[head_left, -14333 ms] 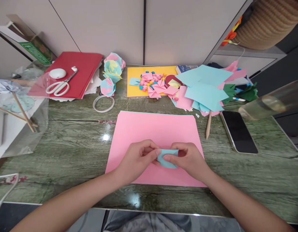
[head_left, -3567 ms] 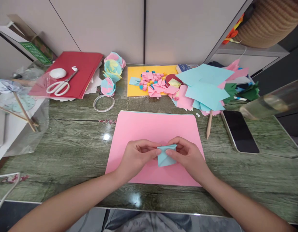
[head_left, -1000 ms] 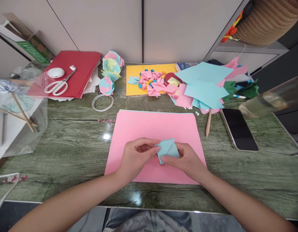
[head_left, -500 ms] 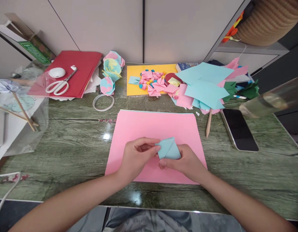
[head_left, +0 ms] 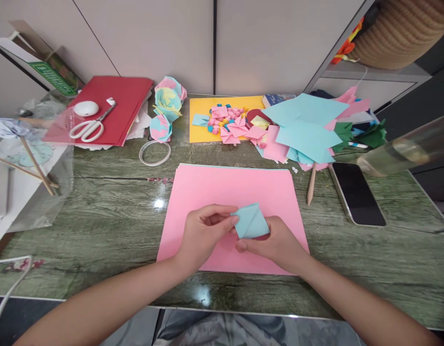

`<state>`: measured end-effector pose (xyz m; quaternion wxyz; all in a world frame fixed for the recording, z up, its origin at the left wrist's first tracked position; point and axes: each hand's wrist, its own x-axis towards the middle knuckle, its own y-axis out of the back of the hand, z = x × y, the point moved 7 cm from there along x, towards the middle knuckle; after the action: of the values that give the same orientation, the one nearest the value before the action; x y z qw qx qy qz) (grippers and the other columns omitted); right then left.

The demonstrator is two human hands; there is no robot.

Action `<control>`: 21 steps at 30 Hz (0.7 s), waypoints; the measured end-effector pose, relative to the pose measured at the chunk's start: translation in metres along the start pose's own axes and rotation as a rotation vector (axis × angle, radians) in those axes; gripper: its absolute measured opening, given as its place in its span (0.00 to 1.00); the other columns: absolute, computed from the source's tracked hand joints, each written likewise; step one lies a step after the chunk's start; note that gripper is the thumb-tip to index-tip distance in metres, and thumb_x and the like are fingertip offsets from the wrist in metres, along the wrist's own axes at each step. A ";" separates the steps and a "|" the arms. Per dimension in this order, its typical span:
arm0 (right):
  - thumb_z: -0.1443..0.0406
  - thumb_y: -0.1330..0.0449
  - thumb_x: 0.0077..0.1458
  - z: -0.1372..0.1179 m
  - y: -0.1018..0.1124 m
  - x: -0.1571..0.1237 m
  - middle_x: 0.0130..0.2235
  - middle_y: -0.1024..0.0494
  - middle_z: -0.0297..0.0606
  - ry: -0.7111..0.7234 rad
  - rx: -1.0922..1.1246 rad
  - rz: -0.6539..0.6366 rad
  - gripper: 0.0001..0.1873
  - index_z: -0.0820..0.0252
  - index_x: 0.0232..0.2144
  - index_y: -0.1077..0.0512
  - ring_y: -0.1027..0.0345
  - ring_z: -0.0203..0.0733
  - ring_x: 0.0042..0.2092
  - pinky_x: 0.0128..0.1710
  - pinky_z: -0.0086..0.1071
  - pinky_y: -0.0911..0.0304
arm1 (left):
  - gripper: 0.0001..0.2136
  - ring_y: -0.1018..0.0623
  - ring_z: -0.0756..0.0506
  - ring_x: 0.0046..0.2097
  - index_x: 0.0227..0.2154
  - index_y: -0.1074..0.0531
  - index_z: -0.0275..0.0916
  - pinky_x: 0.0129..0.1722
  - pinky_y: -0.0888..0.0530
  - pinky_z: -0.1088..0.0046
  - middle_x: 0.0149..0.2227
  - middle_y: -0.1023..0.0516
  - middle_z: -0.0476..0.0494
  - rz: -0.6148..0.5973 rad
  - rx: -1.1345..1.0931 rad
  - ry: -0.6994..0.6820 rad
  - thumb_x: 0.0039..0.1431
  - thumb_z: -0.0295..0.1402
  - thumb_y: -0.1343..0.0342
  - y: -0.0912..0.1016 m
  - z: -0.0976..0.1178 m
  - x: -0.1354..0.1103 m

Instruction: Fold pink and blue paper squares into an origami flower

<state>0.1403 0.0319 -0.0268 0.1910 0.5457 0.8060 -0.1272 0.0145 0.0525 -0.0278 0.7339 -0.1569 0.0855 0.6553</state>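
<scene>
Nothing legible anywhere — only white print on a slanted green strip label (head_left: 52, 78) on the tilted white-and-brown cardboard box (head_left: 17, 46) at the far left, too small and blurred to make out.

Right fingers (head_left: 244, 245) partly behind blue paper (head_left: 251, 222)

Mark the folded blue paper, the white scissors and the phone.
folded blue paper (head_left: 250, 222), head view, middle of its upper face.
white scissors (head_left: 98, 122), head view, where the handles meet the blades.
phone (head_left: 357, 192), head view, centre of the dark screen.
</scene>
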 end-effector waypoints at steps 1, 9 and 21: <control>0.68 0.39 0.39 -0.001 0.000 0.000 0.21 0.31 0.29 0.003 0.005 0.004 0.03 0.62 0.19 0.31 0.40 0.33 0.25 0.26 0.26 0.41 | 0.08 0.26 0.52 0.26 0.28 0.25 0.37 0.26 0.27 0.79 0.26 0.23 0.49 0.002 -0.001 0.001 0.42 0.31 0.39 0.000 0.000 0.000; 0.68 0.39 0.40 0.000 -0.001 0.000 0.21 0.31 0.29 -0.002 -0.036 0.000 0.04 0.62 0.19 0.32 0.39 0.33 0.26 0.27 0.25 0.42 | 0.07 0.26 0.53 0.25 0.28 0.25 0.37 0.26 0.27 0.80 0.25 0.24 0.49 -0.003 -0.051 0.003 0.42 0.31 0.39 0.000 -0.003 0.001; 0.61 0.40 0.44 -0.005 0.019 0.007 0.25 0.32 0.31 0.097 0.129 0.039 0.09 0.62 0.25 0.33 0.39 0.33 0.28 0.27 0.25 0.42 | 0.07 0.26 0.53 0.27 0.28 0.25 0.37 0.27 0.27 0.81 0.25 0.24 0.50 -0.091 -0.061 0.024 0.42 0.29 0.40 -0.004 -0.003 0.003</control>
<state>0.1545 0.0471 -0.0251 0.1184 0.5779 0.7937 -0.1486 0.0194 0.0540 -0.0309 0.7568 -0.1908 0.0671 0.6216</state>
